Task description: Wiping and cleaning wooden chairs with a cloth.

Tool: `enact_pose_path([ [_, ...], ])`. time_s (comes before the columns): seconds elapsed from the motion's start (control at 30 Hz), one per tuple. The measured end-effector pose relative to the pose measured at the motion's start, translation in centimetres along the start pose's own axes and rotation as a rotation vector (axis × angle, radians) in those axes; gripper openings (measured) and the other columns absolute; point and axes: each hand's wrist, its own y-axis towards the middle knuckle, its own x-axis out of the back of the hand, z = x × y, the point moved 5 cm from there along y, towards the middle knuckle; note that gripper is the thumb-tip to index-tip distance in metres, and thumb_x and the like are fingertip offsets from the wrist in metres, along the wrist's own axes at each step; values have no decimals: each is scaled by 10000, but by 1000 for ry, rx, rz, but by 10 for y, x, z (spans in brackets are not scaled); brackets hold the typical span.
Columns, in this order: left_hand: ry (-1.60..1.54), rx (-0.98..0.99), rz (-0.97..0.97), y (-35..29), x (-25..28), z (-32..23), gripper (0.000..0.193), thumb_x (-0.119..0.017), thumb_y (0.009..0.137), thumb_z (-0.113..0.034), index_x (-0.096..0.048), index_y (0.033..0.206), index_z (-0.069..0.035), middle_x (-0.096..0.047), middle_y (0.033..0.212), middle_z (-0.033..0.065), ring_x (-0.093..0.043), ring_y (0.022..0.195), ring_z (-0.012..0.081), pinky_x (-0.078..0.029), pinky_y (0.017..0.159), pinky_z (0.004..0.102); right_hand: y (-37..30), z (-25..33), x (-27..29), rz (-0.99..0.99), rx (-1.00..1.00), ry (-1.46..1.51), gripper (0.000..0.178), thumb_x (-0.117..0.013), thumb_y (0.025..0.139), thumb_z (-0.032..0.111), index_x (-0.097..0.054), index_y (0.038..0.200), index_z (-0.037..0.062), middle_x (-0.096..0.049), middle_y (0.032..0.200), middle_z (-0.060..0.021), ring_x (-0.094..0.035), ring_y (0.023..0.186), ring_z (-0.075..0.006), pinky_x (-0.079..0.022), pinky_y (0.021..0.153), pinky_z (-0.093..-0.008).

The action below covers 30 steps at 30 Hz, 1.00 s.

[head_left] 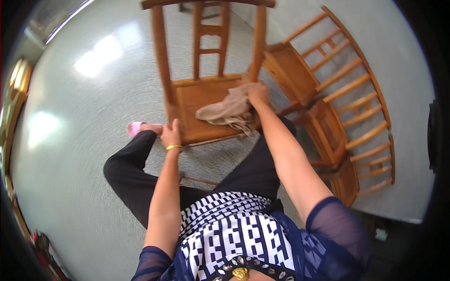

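A brown wooden chair (191, 100) stands in front of me, its seat toward me and its slatted back on the far side. My left hand (171, 134), with a gold bracelet at the wrist, grips the near left corner of the seat, thumb on top. My right hand (258, 94) is closed on a greyish-beige cloth (226, 110) at the right rear of the seat, beside the foot of the back post. The cloth lies bunched across the right half of the seat, and its near end hangs over the front edge. My right fingers are partly hidden.
Several similar wooden chairs (330, 129) stand in a row along the pale wall (398, 61) at the right. More wooden furniture (13, 110) lines the far left. My pink slipper (135, 128) rests on the shiny grey floor (75, 173) left of the chair.
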Motion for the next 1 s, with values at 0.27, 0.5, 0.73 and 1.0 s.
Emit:
enact_pose_path([
  [0.27, -212, -13, 139, -21, -45, -26, 585, -481, 756, -582, -542, 969, -41, -578, 976, 220, -533, 913, 420, -417, 780, 470, 47, -118, -9, 223, 444, -214, 282, -494, 798, 230, -627, 929, 18, -568, 1033, -211, -518, 970, -345, -406, 835, -417],
  [0.5, -178, 146, 112, -16, -25, 7, 549, -486, 782, -555, -483, 1096, -105, -597, 977, 208, -557, 931, 377, -427, 785, 449, -10, -95, -8, 559, 216, -337, 489, -383, 872, 339, -471, 1089, -90, -522, 1065, -302, -486, 991, -450, -380, 836, -469],
  [0.73, -266, 111, 120, -11, -26, 4, 546, -513, 776, -523, -465, 1134, -113, -576, 1012, 225, -534, 953, 403, -419, 806, 463, -62, -83, 23, 618, 233, -264, 521, -340, 891, 361, -461, 1070, -113, -522, 1041, -317, -489, 985, -439, -377, 826, -467],
  [1.0, -235, 96, 80, -13, -27, 9, 522, -497, 788, -521, -462, 1110, -112, -583, 983, 224, -537, 937, 404, -419, 788, 461, -3, -89, -23, 408, 276, -188, 483, -393, 892, 340, -466, 1080, -99, -525, 1053, -294, -492, 991, -419, -390, 815, -452],
])
